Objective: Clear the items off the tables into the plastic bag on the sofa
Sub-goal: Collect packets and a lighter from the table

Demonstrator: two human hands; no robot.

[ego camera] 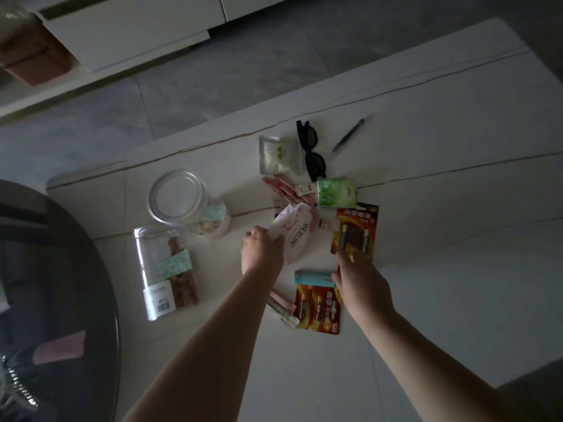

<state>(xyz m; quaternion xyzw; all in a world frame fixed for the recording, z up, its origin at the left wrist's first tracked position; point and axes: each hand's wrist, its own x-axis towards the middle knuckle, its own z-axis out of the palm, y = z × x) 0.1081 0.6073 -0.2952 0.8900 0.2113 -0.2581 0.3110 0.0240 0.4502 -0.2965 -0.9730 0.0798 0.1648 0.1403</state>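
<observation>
On the white table lies a cluster of small items. My left hand grips the near end of a pink-and-white BERLIN tissue pack. My right hand holds the near edge of a red battery card, and its thumb side touches a light blue lighter. A second red battery card lies just under my right wrist. Beyond them lie a green tissue pack, black sunglasses, a dark pen, a pale snack pouch and pink stick packets. No plastic bag or sofa is in view.
Two clear jars stand at the left: a round one and a tall square one with nuts inside. A dark round table overlaps the lower left. Grey floor and a white cabinet lie beyond the table's far edge.
</observation>
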